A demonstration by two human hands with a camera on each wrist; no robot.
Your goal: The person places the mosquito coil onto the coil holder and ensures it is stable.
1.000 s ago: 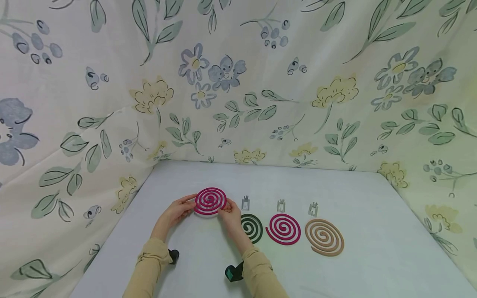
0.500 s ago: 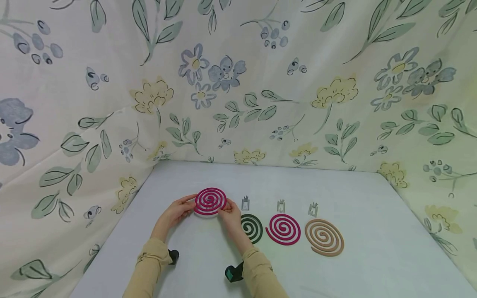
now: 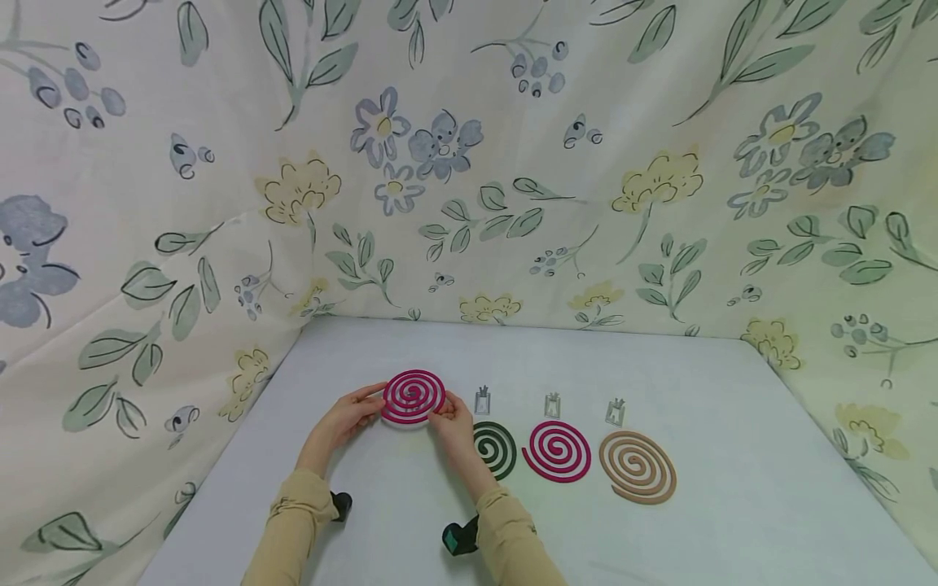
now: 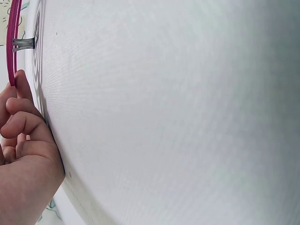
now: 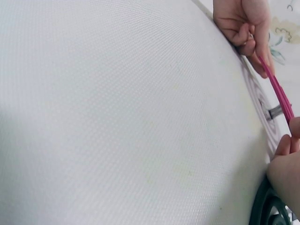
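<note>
A magenta mosquito coil [image 3: 414, 393] lies level just above the table, held at opposite edges by both hands. My left hand [image 3: 346, 420] pinches its left rim between thumb and fingers. On the opposite side, my right hand [image 3: 456, 425] pinches the right rim. Under the coil, a small metal stand [image 4: 24, 44] rises from the table in the left wrist view, close to or touching the coil's middle. Beside my right forearm lies a dark green mosquito coil [image 3: 513, 443], partly hidden by it.
Further right lie a second magenta coil [image 3: 557, 448] and a tan coil [image 3: 636, 465]. Behind the row stand three small metal stands, the left one [image 3: 482, 401], the middle one [image 3: 553, 405] and the right one [image 3: 616, 413]. Floral cloth [image 3: 513, 268] hangs behind the white table [image 3: 747, 456].
</note>
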